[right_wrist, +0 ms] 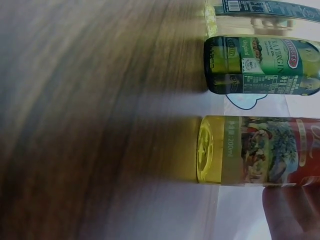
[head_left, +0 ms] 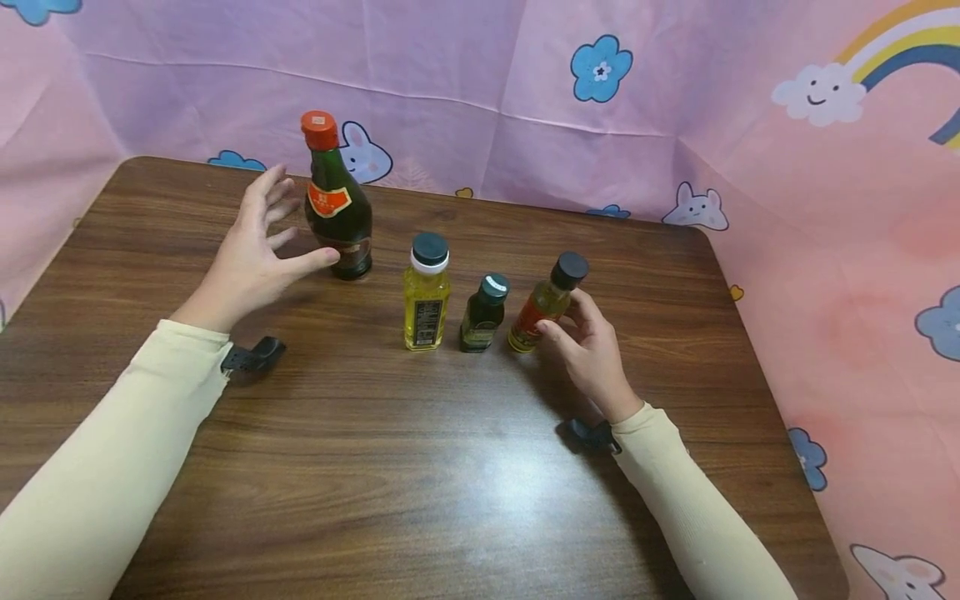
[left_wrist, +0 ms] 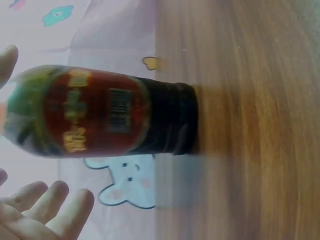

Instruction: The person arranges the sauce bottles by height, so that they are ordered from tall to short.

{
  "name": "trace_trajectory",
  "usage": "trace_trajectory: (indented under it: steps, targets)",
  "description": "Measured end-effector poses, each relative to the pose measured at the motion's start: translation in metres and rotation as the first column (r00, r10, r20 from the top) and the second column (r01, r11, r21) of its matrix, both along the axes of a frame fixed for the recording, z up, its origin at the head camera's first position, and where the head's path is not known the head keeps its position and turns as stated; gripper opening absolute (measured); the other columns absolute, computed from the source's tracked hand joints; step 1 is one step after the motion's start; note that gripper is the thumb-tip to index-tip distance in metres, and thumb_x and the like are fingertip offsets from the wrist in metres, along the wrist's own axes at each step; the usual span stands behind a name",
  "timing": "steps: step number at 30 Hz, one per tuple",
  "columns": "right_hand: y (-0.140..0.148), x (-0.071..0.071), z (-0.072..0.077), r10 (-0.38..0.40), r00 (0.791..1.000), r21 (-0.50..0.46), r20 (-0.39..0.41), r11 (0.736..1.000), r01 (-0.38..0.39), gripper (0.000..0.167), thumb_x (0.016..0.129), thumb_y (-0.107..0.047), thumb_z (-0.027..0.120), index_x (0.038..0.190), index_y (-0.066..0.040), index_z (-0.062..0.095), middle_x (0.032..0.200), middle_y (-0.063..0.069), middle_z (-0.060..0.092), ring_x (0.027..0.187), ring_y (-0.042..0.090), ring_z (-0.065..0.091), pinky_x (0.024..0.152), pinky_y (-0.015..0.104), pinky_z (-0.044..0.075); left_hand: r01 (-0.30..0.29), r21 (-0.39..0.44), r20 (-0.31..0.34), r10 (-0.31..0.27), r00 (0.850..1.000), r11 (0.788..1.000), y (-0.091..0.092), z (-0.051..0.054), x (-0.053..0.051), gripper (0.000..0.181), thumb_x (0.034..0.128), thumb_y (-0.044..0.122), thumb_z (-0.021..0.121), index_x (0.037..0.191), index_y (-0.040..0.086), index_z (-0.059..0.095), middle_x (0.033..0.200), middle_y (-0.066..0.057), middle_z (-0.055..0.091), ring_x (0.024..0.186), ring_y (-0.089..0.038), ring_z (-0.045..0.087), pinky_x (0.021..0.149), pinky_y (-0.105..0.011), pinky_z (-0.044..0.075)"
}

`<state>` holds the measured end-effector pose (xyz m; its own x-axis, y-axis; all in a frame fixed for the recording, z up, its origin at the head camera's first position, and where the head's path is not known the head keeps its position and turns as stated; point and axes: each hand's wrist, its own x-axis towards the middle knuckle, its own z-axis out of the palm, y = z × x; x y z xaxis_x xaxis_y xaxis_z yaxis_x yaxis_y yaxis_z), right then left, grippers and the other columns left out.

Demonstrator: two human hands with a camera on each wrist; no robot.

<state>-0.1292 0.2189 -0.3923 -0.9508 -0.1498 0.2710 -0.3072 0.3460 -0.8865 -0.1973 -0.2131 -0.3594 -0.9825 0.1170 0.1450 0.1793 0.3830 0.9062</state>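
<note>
While right hand (head_left: 597, 357) holds bottle (head_left: 538, 310), yellow liquid (right_wrist: 214, 150) shows

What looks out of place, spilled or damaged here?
I see no spill or damage. Mildly odd: the tall red-capped bottle stands farther back, out of line with the three smaller bottles, which form a row.
</note>
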Motion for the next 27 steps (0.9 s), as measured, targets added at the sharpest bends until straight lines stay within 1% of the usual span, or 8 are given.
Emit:
trace_trajectory:
  steps: [4,6,10,12,16,20,24,27]
  targets:
    - [0.0,0.0,0.0,0.001,1.0,-0.003,-0.001,1.0,-0.001,0.056,0.096,-0.003,0.073,0.147,-0.005,0.05,0.14,0.013,0.059,0.126,0.026,0.061,0.104,0.043,0.052,-0.027,0.022,-0.047,0.028,0.999,0.999,-0.003,0.009,0.015,0.11,0.0864,0.017,0.085,0.165,0.037,0.011,0.171,0.001,0.018,0.155,-0.02,0.027,0.122,-0.05,0.03]
    - [0.0,0.0,0.001,0.001,1.0,-0.004,-0.002,1.0,-0.001,0.055,0.096,-0.003,0.072,0.147,-0.005,0.05,0.139,0.013,0.059,0.126,0.026,0.062,0.104,0.042,0.052,-0.05,0.024,-0.09,0.052,0.995,0.998,-0.004,0.014,0.023,0.109,0.0844,0.014,0.087,0.164,0.035,0.016,0.169,-0.001,0.024,0.152,-0.018,0.031,0.121,-0.044,0.033]
    - [0.0,0.0,0.0,0.0,1.0,-0.005,0.003,1.0,0.0,0.055,0.096,-0.003,0.072,0.147,-0.005,0.05,0.139,0.013,0.059,0.126,0.026,0.061,0.104,0.042,0.052,-0.102,0.042,-0.178,0.108,0.978,0.994,-0.002,0.022,0.041,0.106,0.0801,0.006,0.089,0.162,0.031,0.028,0.162,-0.003,0.038,0.146,-0.015,0.041,0.115,-0.03,0.041]
    - [0.0,0.0,0.0,-0.001,1.0,-0.003,0.006,1.0,0.001,0.055,0.096,-0.004,0.072,0.147,-0.005,0.05,0.139,0.013,0.059,0.126,0.026,0.061,0.104,0.043,0.052,-0.103,0.055,-0.218,0.112,0.97,0.993,0.001,0.025,0.05,0.104,0.0781,0.001,0.089,0.161,0.029,0.033,0.158,-0.004,0.044,0.143,-0.015,0.045,0.11,-0.025,0.044]
    - [0.0,0.0,0.0,-0.002,1.0,-0.001,0.011,1.0,0.002,0.055,0.096,-0.005,0.073,0.147,-0.006,0.05,0.139,0.013,0.059,0.125,0.026,0.061,0.105,0.044,0.052,-0.032,0.056,-0.277,0.046,0.96,0.998,0.015,0.029,0.065,0.104,0.0735,-0.009,0.089,0.158,0.023,0.038,0.152,-0.006,0.051,0.138,-0.015,0.05,0.104,-0.02,0.047]
    - [0.001,0.0,-0.001,-0.003,1.0,0.002,0.019,1.0,0.003,0.055,0.097,-0.005,0.072,0.147,-0.006,0.049,0.14,0.013,0.058,0.126,0.027,0.061,0.105,0.045,0.051,0.05,0.017,-0.307,-0.042,0.951,0.999,0.035,0.026,0.076,0.101,0.0733,-0.011,0.088,0.157,0.019,0.041,0.146,-0.008,0.056,0.134,-0.011,0.051,0.102,-0.019,0.049]
    - [0.001,0.0,-0.001,-0.003,1.0,0.005,0.022,1.0,0.003,0.054,0.097,-0.005,0.071,0.147,-0.005,0.049,0.14,0.014,0.058,0.126,0.027,0.061,0.105,0.046,0.051,0.114,-0.017,-0.269,-0.115,0.956,0.993,0.055,0.015,0.081,0.095,0.0798,-0.004,0.087,0.157,0.025,0.041,0.146,-0.006,0.056,0.135,-0.012,0.051,0.102,-0.022,0.05]
    - [0.001,0.0,-0.002,0.0,1.0,0.003,0.018,1.0,0.0,0.054,0.097,-0.005,0.071,0.147,-0.005,0.049,0.139,0.014,0.059,0.126,0.027,0.061,0.105,0.046,0.051,0.153,-0.04,-0.21,-0.158,0.965,0.987,0.066,0.005,0.081,0.092,0.0836,0.005,0.087,0.158,0.029,0.039,0.15,-0.002,0.053,0.138,-0.016,0.049,0.105,-0.031,0.05]
